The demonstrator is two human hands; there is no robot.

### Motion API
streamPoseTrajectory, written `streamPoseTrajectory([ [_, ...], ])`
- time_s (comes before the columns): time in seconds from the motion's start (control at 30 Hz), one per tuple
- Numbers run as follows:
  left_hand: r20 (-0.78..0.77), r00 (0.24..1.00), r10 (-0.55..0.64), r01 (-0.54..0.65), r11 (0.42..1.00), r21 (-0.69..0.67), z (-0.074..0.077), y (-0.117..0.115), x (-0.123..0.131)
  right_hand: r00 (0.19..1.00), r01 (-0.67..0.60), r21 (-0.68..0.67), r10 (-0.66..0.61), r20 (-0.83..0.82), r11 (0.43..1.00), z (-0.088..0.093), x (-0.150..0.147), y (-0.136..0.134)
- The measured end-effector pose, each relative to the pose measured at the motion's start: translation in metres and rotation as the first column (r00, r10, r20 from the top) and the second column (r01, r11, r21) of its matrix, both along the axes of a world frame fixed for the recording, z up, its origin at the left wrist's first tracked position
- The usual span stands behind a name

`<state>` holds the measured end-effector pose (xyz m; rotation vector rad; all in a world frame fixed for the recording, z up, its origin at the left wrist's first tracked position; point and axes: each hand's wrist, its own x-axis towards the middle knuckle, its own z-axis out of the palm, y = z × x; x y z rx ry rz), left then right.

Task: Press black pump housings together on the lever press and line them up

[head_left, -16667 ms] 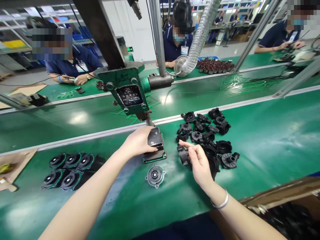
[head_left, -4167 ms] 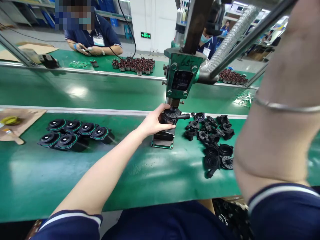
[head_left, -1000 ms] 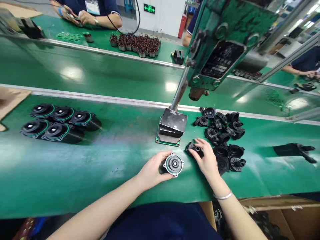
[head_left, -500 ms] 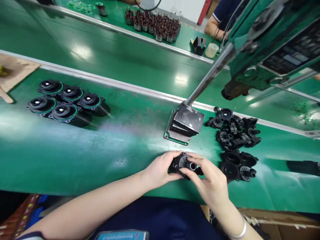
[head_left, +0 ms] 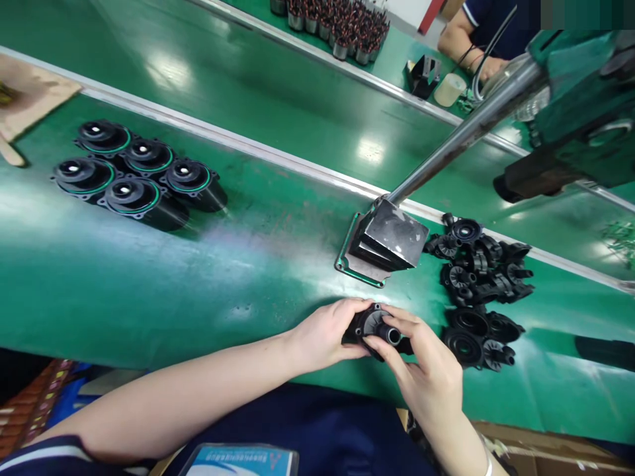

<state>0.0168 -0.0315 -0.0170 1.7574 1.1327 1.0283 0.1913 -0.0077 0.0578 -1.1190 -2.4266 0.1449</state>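
Note:
Just in front of my body I hold a black plastic pump housing (head_left: 355, 330), with a ribbed pump cover (head_left: 376, 324) on it whose round nozzle points toward me. My left hand (head_left: 325, 336) wraps the housing from the left side. From the right, my right hand (head_left: 426, 350) grips the cover, its thumb and fingers on either side of the nozzle. The seam between housing and cover is largely hidden by my fingers. Beyond my hands stands a metal block fixture (head_left: 394, 231) on a base plate at the foot of a steel column.
Several black housings with green sealing rings (head_left: 133, 195) stand at left. Loose black pump covers (head_left: 479, 264) are heaped at right. A green press head (head_left: 585, 125) overhangs the right side. Copper-wound stators (head_left: 342, 30) and a co-worker's arm (head_left: 456, 46) are across the bench.
The camera view has shifted, so the bench items sit in different places. Both hands keep the same grip on the pump housing and cover.

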Motion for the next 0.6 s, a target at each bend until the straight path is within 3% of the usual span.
streamPoseTrajectory([
  [0.1, 0.02, 1.0, -0.001, 0.0, 0.999, 0.036, 0.002, 0.0, -0.002, 1.0, 0.003, -0.003, -0.003, 0.005, 1.0, 0.001, 0.0, 0.001],
  [0.3, 0.006, 0.992, -0.123, 0.122, 0.988, 0.094, -0.002, 0.005, -0.003, 0.995, 0.064, -0.108, -0.071, -0.063, 0.992, -0.01, 0.001, -0.003],
  [0.43, -0.041, 0.994, -0.099, 0.104, 0.987, 0.12, 0.0, 0.004, -0.001, 0.996, 0.063, -0.194, -0.074, -0.051, 0.979, -0.009, 0.006, 0.001],
  [0.53, -0.094, 0.995, -0.028, 0.048, 0.974, 0.222, 0.026, 0.007, -0.01, 0.994, -0.1, -0.269, 0.106, 0.01, 0.958, 0.033, 0.022, 0.023],
  [0.6, -0.102, 0.994, 0.028, 0.005, 0.951, 0.308, 0.055, 0.018, -0.02, 0.997, -0.07, -0.125, 0.065, -0.046, 0.99, 0.085, 0.037, 0.044],
])
